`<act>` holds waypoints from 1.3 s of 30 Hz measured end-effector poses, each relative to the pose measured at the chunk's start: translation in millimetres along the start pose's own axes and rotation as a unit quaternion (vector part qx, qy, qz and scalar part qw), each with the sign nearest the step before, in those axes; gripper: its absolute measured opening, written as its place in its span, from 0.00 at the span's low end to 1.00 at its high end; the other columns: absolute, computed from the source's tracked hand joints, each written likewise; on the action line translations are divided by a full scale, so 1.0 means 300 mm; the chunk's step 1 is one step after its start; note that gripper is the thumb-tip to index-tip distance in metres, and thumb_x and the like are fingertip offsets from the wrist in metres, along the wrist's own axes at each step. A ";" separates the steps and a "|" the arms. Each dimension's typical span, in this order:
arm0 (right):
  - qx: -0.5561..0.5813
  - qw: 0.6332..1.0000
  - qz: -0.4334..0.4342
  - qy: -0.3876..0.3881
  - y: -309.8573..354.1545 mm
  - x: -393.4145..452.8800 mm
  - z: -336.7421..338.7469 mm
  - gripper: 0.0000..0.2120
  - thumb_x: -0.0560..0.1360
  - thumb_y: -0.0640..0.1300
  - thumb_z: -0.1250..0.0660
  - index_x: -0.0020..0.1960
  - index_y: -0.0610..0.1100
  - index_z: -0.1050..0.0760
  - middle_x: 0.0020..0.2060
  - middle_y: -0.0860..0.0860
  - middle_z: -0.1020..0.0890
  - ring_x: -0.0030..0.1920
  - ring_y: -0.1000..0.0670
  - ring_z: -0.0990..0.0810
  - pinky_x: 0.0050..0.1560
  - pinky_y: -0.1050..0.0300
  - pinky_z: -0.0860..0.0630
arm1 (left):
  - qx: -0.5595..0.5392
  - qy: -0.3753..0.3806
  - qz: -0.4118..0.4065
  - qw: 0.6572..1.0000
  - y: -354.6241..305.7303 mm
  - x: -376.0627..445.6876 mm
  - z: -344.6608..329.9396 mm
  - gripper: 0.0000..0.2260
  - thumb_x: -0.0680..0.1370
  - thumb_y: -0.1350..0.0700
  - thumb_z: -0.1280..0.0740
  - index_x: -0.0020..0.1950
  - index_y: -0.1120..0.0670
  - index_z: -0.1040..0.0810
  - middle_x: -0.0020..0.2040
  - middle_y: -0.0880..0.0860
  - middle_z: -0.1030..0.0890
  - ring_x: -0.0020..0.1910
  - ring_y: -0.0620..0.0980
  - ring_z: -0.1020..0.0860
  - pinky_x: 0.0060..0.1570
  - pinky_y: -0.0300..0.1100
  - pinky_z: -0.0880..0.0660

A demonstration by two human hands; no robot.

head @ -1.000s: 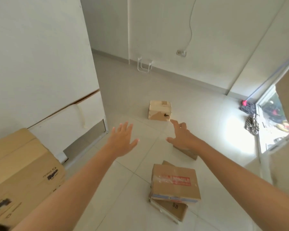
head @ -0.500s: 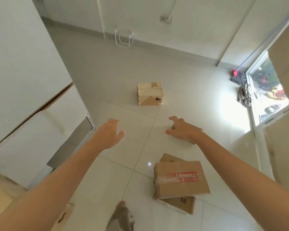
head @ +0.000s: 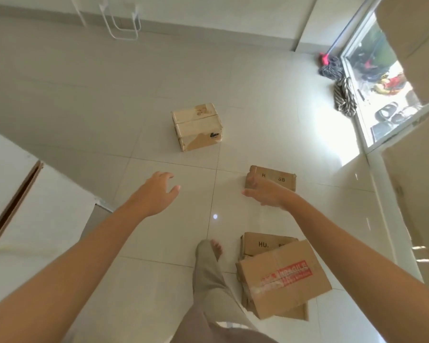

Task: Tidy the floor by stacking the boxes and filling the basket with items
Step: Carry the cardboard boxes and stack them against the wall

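On the pale tiled floor (head: 84, 100), a box taped FRAGILE (head: 282, 278) lies on a flattened HU. box (head: 265, 243) by the bare foot (head: 216, 248), a closed carton (head: 197, 126) sits ahead, and the empty left hand (head: 156, 191) and right hand (head: 265, 191), fingers loosely spread, hover before a small H SB box (head: 280, 178).

The pale tiled floor (head: 134, 100) carries a small taped box (head: 197, 126) in the middle, a flat box (head: 275, 178) nearer, and a flattened carton (head: 265, 243) under a box with red tape (head: 282, 278). A mop (head: 330, 65) lies near the window, and a bare foot (head: 214, 250) stands on the tiles.
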State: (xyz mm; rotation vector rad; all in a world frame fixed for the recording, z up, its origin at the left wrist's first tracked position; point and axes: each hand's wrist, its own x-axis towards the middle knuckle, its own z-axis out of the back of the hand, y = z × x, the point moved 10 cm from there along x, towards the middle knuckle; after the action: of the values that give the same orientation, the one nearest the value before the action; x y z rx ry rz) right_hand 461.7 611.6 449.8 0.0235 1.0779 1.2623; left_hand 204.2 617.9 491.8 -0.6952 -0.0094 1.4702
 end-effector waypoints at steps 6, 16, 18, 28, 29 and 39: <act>0.095 0.995 -0.012 -0.040 0.128 0.368 0.147 0.22 0.77 0.49 0.37 0.68 0.45 0.35 0.64 0.45 0.28 0.57 0.47 0.26 0.60 0.50 0.27 | -0.001 0.016 0.025 1.000 0.041 0.385 0.120 0.23 0.80 0.49 0.43 0.73 0.57 0.39 0.73 0.54 0.38 0.70 0.54 0.35 0.68 0.49 0.38; 0.122 0.990 -0.030 -0.070 0.191 1.201 0.263 0.17 0.78 0.46 0.39 0.66 0.44 0.33 0.55 0.48 0.26 0.53 0.47 0.25 0.55 0.51 0.27 | -0.106 -0.010 0.092 0.990 0.304 1.202 0.023 0.26 0.79 0.47 0.42 0.74 0.57 0.42 0.74 0.55 0.39 0.71 0.53 0.37 0.68 0.48 0.38; 0.112 0.990 -0.039 -0.081 0.155 1.391 0.267 0.17 0.78 0.46 0.39 0.65 0.44 0.33 0.55 0.47 0.25 0.53 0.47 0.25 0.55 0.51 0.27 | -0.129 -0.005 0.114 0.985 0.411 1.362 -0.043 0.28 0.79 0.46 0.40 0.75 0.56 0.44 0.74 0.55 0.41 0.72 0.53 0.38 0.68 0.47 0.39; 0.074 0.985 -0.092 -0.125 -0.069 2.220 0.240 0.22 0.78 0.45 0.38 0.70 0.43 0.38 0.63 0.43 0.29 0.61 0.45 0.29 0.61 0.50 0.31 | -0.169 -0.018 0.181 0.969 0.740 2.135 -0.315 0.33 0.77 0.45 0.38 0.76 0.58 0.47 0.75 0.58 0.43 0.73 0.56 0.41 0.69 0.49 0.42; 0.056 0.986 -0.093 -0.127 -0.094 2.293 0.238 0.23 0.78 0.45 0.38 0.70 0.43 0.39 0.65 0.43 0.30 0.63 0.44 0.30 0.62 0.51 0.33 | -0.174 -0.024 0.184 0.967 0.749 2.202 -0.350 0.33 0.77 0.45 0.38 0.76 0.58 0.47 0.75 0.58 0.44 0.73 0.56 0.41 0.69 0.49 0.42; 0.180 0.971 -0.104 -0.119 -0.258 2.767 0.218 0.33 0.79 0.49 0.39 0.77 0.48 0.53 0.76 0.47 0.44 0.74 0.45 0.41 0.71 0.49 0.41 | -0.300 -0.017 0.246 0.921 0.907 2.515 -0.687 0.42 0.74 0.40 0.36 0.77 0.55 0.56 0.77 0.55 0.45 0.74 0.54 0.42 0.70 0.48 0.43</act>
State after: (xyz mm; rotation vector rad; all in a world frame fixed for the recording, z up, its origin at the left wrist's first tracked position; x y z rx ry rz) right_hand 488.5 1254.2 -84.7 0.3235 1.0566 0.8402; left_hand 148.3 1199.1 -95.5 -1.2330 -0.3480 1.9885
